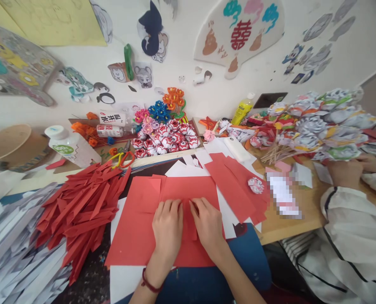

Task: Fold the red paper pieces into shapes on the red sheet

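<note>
A narrow strip of red paper (189,223) lies between my hands, over larger red sheets (133,240). My left hand (168,226), with a dark red bracelet at its wrist, has its fingers bent together on the strip's upper left edge. Opposite it, my right hand (206,221) pinches the upper right edge of the same strip. Both sets of fingertips nearly meet near the strip's top. White sheets (124,278) stick out beneath the red ones.
Folded red strips (89,207) and white strips (17,245) are heaped at left. Scissors (123,159), a bottle (70,145) and paper flowers (167,139) stand behind. At right are a blurred phone-like object (284,194) and another person's sleeve (352,228).
</note>
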A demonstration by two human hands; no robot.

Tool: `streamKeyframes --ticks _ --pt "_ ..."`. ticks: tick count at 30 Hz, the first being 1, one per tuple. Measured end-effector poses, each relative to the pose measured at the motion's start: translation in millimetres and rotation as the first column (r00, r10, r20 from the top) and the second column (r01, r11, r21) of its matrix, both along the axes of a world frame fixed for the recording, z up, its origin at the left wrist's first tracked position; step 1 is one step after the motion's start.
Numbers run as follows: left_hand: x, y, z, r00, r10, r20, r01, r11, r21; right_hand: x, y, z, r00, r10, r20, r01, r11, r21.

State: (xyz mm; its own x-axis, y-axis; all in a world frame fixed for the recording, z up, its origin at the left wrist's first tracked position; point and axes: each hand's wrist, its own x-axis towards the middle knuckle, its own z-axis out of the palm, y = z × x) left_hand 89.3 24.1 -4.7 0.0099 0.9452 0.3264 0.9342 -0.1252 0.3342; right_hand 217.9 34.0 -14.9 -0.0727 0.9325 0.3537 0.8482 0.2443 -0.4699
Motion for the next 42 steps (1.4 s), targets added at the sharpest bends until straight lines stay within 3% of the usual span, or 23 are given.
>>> streamKeyframes --ticks 4,10,17,21,26,42 --pt "-4 -3 -3.8 0.994 -0.088 -0.059 0.092 0.993 0.071 6 -2 -3.2 0.990 0.124 0.060 -0.127 0.991 0.051" --pt "-12 -3 2.1 0.981 -0.174 -0.085 0.177 0.984 0.022 14 -2 -5.6 0.978 0.188 0.093 -0.193 0.980 0.040" --pt "-17 1 2.9 0.986 -0.164 -0.011 0.163 0.986 -0.046 16 0 -3.6 0.974 0.224 0.037 -0.223 0.975 -0.016" --pt "-17 -2 2.4 0.967 -0.194 -0.165 0.191 0.981 -0.033 16 1 -0.5 0.970 0.242 -0.028 -0.243 0.969 -0.047" --pt "-20 -5 0.2 0.917 -0.230 -0.327 0.242 0.970 -0.004 18 0 -4.3 0.958 0.284 0.042 -0.284 0.959 -0.015" --pt "-19 -4 1.2 0.940 -0.239 -0.242 0.230 0.971 -0.066 19 0 -5.0 0.943 0.312 0.118 -0.313 0.950 -0.014"
